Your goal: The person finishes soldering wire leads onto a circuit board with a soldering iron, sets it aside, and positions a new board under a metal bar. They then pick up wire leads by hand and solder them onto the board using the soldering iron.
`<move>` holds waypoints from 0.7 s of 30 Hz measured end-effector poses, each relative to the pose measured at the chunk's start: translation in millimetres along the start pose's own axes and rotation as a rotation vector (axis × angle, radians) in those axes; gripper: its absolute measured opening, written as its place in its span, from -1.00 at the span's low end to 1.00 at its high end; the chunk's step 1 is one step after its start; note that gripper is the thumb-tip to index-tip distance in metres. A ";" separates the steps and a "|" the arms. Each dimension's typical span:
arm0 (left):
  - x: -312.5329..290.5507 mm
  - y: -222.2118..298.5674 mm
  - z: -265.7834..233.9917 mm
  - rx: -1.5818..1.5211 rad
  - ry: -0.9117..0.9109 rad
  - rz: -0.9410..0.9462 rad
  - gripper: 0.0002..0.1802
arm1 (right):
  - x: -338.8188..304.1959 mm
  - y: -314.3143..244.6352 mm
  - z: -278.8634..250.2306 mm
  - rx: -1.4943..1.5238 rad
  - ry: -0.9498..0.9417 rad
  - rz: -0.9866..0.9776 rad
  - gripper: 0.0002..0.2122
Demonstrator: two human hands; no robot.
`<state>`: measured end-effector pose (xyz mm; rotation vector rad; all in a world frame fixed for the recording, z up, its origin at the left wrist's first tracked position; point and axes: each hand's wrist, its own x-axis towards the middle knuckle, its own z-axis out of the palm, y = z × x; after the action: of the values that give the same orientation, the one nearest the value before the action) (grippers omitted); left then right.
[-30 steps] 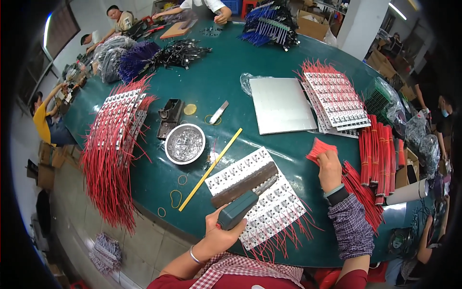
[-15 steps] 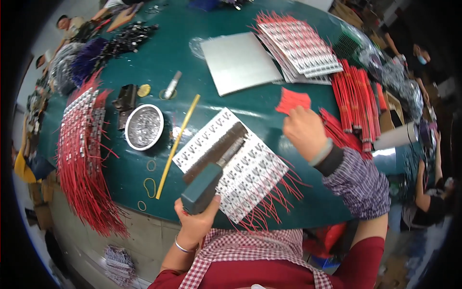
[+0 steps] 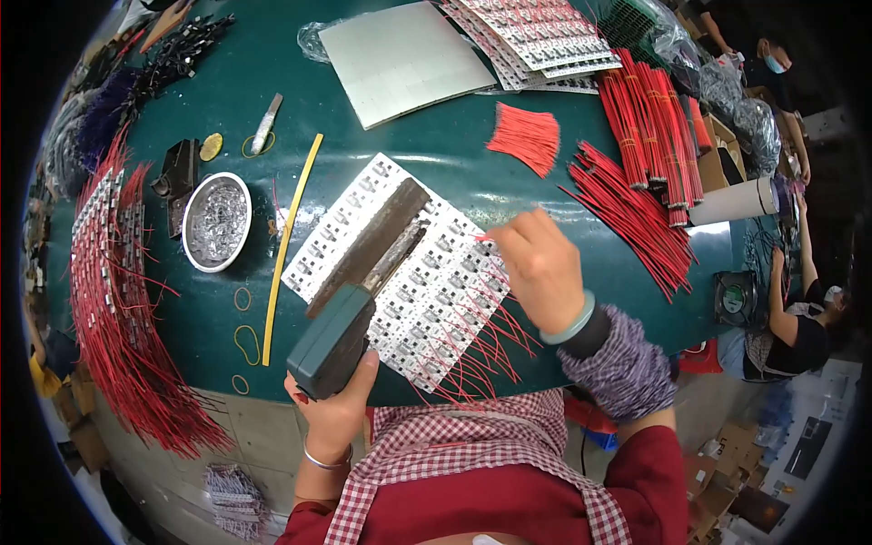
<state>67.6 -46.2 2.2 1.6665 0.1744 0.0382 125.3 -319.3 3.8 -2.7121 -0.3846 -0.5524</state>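
Note:
A white circuit-board panel (image 3: 436,313) with rows of small dark parts lies slanted before me, several thin red wires trailing off its lower right side. Across it rests a dark brown bar (image 3: 368,241). My left hand (image 3: 338,409) is closed round the lower end of a dark green block-shaped tool (image 3: 329,341), whose narrow metal nose (image 3: 395,254) points over the panel beside the bar. Over the panel's right corner, my right hand (image 3: 543,271) pinches a thin red wire (image 3: 483,238), its tip showing past the fingers. Most of that wire is hidden.
Beyond my right hand lie a red wire bundle (image 3: 525,138) and loose red wires (image 3: 631,218). A white bowl (image 3: 187,232) of small shiny pieces and a yellow strip (image 3: 289,241) are left. A silver plate (image 3: 409,59) and stacked panels (image 3: 545,36) lie at the back.
My right hand has moved from the short red wire bundle toward me, to the panel's right corner, with a red wire in its fingers. The view has shifted; my left hand keeps its hold.

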 end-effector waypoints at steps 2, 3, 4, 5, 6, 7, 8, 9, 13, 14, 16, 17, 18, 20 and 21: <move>3.1 1.9 1.1 0.029 -0.032 0.018 -0.58 | -11.8 -10.5 8.1 0.028 0.035 0.045 -0.84; 4.6 3.1 1.3 0.036 -0.073 -0.007 -0.58 | -16.9 -13.6 13.5 0.058 0.075 0.084 -0.82; 6.3 4.4 1.2 0.045 -0.114 -0.032 -0.58 | -21.1 -15.5 19.5 0.067 0.111 0.090 -0.77; 7.9 6.6 3.7 0.048 -0.116 -0.036 -0.58 | -24.4 -17.3 23.7 0.069 0.109 0.096 -0.77; 9.4 9.1 8.2 0.043 -0.112 -0.020 -0.66 | -27.2 -19.0 27.1 0.071 0.115 0.119 -0.77; 11.0 10.4 11.1 0.039 -0.108 -0.003 -0.74 | -28.4 -20.2 29.3 0.072 0.122 0.143 -0.76; 12.1 8.6 12.1 0.042 -0.112 -0.005 -0.74 | -28.7 -20.9 30.4 0.073 0.121 0.148 -0.76; 12.9 5.2 13.0 0.056 -0.138 0.009 -0.75 | -28.8 -21.5 31.2 0.070 0.121 0.139 -0.75; 18.1 9.3 19.9 0.076 -0.201 0.017 -0.79 | -29.4 -24.1 36.1 0.065 0.116 0.127 -0.75; 19.3 8.8 21.6 0.078 -0.201 0.015 -0.79 | -29.4 -24.4 36.3 0.067 0.114 0.128 -0.75; 21.3 6.8 24.1 0.085 -0.210 0.027 -0.81 | -29.0 -24.9 36.0 0.054 0.106 0.126 -0.74; 21.9 6.3 24.4 0.087 -0.210 0.025 -0.81 | -29.3 -25.1 36.3 0.056 0.105 0.128 -0.74; 22.5 5.8 24.4 0.105 -0.223 0.046 -0.81 | -29.7 -25.3 36.7 0.048 0.109 0.126 -0.74; 23.4 5.1 24.7 0.123 -0.240 0.065 -0.81 | -29.4 -26.6 36.2 0.037 0.113 0.129 -0.74; 23.7 4.4 25.0 0.134 -0.244 0.080 -0.81 | -28.3 -27.7 35.9 0.045 0.124 0.138 -0.76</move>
<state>94.6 -68.0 2.2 1.7955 -0.0760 -0.1185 102.8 -285.9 -31.4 -2.6205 -0.1733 -0.6606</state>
